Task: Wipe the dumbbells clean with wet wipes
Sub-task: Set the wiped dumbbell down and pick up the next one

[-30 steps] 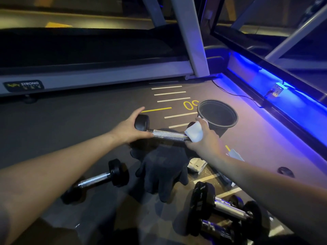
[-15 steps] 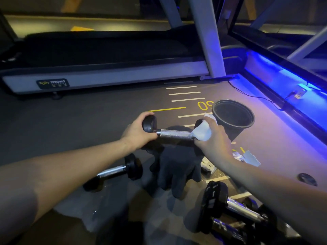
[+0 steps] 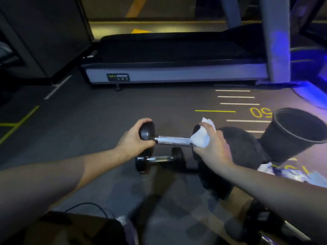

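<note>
A small dumbbell (image 3: 172,140) with black ends and a chrome handle is held level above the floor. My left hand (image 3: 133,143) grips its left black end. My right hand (image 3: 213,147) presses a white wet wipe (image 3: 200,137) around the right end, which is mostly hidden by the wipe and my fingers. A second small dumbbell (image 3: 159,159) lies on the floor directly below the held one. Part of a larger dumbbell (image 3: 276,228) shows blurred at the bottom right, under my right forearm.
A black bucket (image 3: 292,135) stands at the right. A dark cloth (image 3: 238,147) lies behind my right hand, with white wipe packaging (image 3: 286,174) beside it. A treadmill (image 3: 177,68) runs across the back. A dark object with a cable (image 3: 85,225) sits bottom left.
The view has swung left, so the bucket and cloth now sit far right. The held dumbbell now hangs over the small floor dumbbell. Both hands keep their grips.
</note>
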The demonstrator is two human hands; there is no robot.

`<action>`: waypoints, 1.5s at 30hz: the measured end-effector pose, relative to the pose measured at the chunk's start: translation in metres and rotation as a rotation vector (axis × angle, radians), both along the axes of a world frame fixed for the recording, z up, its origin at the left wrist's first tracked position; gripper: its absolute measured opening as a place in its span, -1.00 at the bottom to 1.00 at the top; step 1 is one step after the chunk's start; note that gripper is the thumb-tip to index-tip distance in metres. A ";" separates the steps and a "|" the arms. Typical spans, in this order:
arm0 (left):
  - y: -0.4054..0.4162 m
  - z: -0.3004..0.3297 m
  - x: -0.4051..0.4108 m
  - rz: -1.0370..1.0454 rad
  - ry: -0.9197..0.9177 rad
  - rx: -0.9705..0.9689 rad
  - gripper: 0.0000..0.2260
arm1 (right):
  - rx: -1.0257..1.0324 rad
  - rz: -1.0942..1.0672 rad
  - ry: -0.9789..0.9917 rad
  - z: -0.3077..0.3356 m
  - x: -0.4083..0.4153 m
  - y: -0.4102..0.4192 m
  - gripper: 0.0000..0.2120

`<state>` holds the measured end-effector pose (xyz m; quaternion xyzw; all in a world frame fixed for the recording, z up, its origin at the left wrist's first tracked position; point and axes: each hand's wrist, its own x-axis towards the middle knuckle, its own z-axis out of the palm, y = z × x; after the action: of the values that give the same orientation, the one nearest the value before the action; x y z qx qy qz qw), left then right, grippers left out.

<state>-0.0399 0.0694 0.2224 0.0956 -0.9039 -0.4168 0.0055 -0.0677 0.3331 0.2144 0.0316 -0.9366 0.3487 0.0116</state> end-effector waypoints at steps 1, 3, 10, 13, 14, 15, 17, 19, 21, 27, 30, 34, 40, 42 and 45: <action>-0.010 -0.006 0.009 0.009 -0.021 0.007 -0.36 | -0.002 0.017 -0.021 -0.006 0.004 -0.011 -0.34; -0.029 -0.019 0.025 0.029 -0.055 0.020 -0.34 | -0.001 0.049 -0.059 -0.019 0.013 -0.031 -0.35; -0.074 -0.063 0.045 0.017 -0.133 0.020 -0.39 | 0.005 0.026 -0.163 -0.065 0.039 -0.077 -0.34; -0.081 -0.089 0.048 0.038 -0.149 0.043 -0.36 | -0.002 0.026 -0.201 -0.086 0.039 -0.085 -0.34; -0.081 -0.099 0.049 0.045 -0.153 0.056 -0.36 | 0.002 0.033 -0.211 -0.093 0.039 -0.085 -0.34; -0.080 -0.110 0.050 0.052 -0.160 0.064 -0.37 | 0.009 0.039 -0.227 -0.100 0.039 -0.084 -0.34; -0.076 -0.129 0.052 0.066 -0.160 0.076 -0.38 | 0.027 0.038 -0.263 -0.114 0.038 -0.080 -0.35; -0.069 -0.147 0.052 0.071 -0.166 0.084 -0.37 | 0.043 0.025 -0.286 -0.129 0.036 -0.075 -0.35; -0.060 -0.163 0.050 0.075 -0.176 0.101 -0.36 | 0.047 0.007 -0.293 -0.146 0.036 -0.068 -0.39; -0.042 -0.195 0.048 0.105 -0.213 0.104 -0.36 | 0.092 0.016 -0.361 -0.170 0.032 -0.055 -0.39; -0.044 -0.205 0.047 0.111 -0.244 0.120 -0.35 | 0.074 0.036 -0.342 -0.177 0.028 -0.056 -0.32; -0.045 -0.215 0.046 0.105 -0.260 0.108 -0.33 | 0.187 0.109 -0.331 -0.194 0.021 -0.057 -0.36; -0.055 -0.218 0.041 0.087 -0.311 0.065 -0.26 | 0.216 0.284 -0.185 -0.177 0.004 -0.045 -0.67; -0.057 -0.208 0.026 0.149 -0.300 0.029 -0.27 | 0.229 0.255 -0.124 -0.179 -0.003 -0.052 -0.66; -0.059 -0.194 0.002 0.176 -0.304 -0.036 -0.24 | 0.081 0.121 -0.102 -0.171 -0.014 -0.058 -0.80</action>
<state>-0.0380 0.0106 0.0285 0.2362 -0.8899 -0.3790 -0.0930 -0.0812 0.2748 0.0437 0.0705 -0.9457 0.3118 -0.0586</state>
